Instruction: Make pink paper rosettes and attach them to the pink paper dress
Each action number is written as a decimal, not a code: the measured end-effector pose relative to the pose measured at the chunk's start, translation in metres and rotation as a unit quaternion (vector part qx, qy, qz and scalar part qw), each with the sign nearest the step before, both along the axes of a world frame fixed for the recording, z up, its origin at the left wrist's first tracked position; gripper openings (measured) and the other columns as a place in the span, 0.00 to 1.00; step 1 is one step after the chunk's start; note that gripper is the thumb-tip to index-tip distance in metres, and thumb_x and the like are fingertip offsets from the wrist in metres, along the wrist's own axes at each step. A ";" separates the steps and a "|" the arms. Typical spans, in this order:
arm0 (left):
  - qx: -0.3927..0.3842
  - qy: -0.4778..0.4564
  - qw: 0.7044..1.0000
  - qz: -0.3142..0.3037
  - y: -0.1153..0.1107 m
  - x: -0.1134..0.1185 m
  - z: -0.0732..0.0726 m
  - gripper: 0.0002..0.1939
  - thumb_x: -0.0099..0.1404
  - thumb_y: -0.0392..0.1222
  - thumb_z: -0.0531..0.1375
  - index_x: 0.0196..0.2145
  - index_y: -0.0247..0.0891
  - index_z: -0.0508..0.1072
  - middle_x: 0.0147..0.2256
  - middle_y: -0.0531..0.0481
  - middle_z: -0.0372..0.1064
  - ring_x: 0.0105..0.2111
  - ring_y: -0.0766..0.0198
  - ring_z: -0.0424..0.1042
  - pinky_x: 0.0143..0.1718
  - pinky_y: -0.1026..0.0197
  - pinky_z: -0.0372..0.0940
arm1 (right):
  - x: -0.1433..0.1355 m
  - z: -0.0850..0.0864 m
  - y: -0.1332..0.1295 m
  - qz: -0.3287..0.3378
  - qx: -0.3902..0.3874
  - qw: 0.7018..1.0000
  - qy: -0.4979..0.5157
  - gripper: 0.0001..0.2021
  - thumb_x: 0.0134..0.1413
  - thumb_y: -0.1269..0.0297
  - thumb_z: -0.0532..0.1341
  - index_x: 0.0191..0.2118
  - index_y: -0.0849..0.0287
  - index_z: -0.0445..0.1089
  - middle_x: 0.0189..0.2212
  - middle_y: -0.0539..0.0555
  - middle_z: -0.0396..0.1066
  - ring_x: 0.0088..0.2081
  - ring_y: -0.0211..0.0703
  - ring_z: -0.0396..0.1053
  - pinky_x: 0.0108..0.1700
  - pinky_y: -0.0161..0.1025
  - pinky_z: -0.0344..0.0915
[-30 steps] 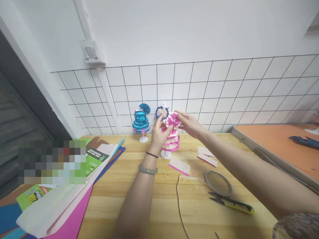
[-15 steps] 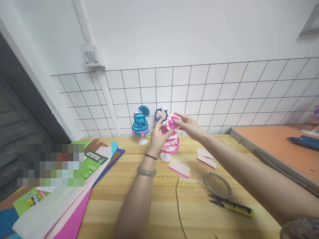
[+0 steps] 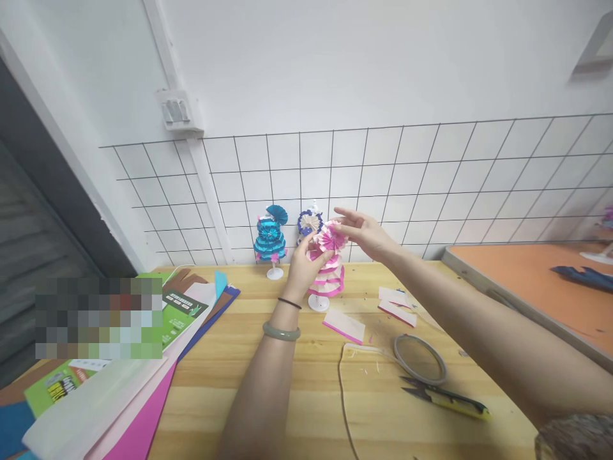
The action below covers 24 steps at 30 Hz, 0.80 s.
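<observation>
Here, raised hands (image 3: 304,265) (image 3: 372,235) at the pink rosette (image 3: 331,240), left in a pinch, right's hold unclear.

On a table (image 3: 201,396), the front figure (image 3: 328,281) stands with 2 others: rear figure (image 3: 310,222) behind, left figure (image 3: 269,239) to its left. Sheets (image 3: 96,402) lie far left; paper pieces (image 3: 343,324) right; cord (image 3: 368,348) and snips (image 3: 450,398) nearer the viewer.
</observation>
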<state>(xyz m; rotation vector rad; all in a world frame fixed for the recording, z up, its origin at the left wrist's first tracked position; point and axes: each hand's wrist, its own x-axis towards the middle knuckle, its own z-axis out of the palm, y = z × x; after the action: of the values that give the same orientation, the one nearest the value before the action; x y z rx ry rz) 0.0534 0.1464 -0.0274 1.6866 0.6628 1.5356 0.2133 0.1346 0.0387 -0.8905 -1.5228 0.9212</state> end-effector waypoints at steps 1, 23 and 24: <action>0.000 0.000 1.000 0.000 0.000 0.000 0.000 0.29 0.51 0.44 0.64 0.51 0.41 0.64 0.50 0.43 0.64 0.49 0.56 0.65 0.51 0.52 0.59 | -0.001 0.004 0.000 0.006 0.009 1.000 -0.005 0.32 0.41 0.60 0.66 0.55 0.58 0.59 0.45 0.59 0.70 0.41 0.45 0.69 0.41 0.43 0.67; -0.002 0.001 1.000 0.013 0.004 0.001 -0.003 0.33 0.52 0.45 0.64 0.54 0.41 0.59 0.51 0.42 0.62 0.50 0.56 0.64 0.50 0.53 0.60 | -0.019 0.016 0.003 -0.103 0.019 0.994 -0.008 0.26 0.43 0.62 0.62 0.52 0.60 0.62 0.39 0.59 0.70 0.35 0.44 0.69 0.32 0.40 0.68; -0.003 0.003 1.000 0.017 0.004 0.000 -0.004 0.33 0.52 0.45 0.64 0.54 0.41 0.59 0.51 0.42 0.62 0.50 0.56 0.64 0.50 0.52 0.60 | -0.017 0.016 0.003 -0.106 0.018 0.994 0.001 0.25 0.44 0.61 0.63 0.51 0.59 0.63 0.40 0.58 0.70 0.38 0.45 0.69 0.35 0.41 0.67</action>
<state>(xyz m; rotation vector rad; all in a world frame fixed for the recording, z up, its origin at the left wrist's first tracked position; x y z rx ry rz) 0.0539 0.1507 -0.0312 1.6844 0.7010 1.5508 0.1963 0.1378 0.0549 -1.0041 -1.4082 0.7375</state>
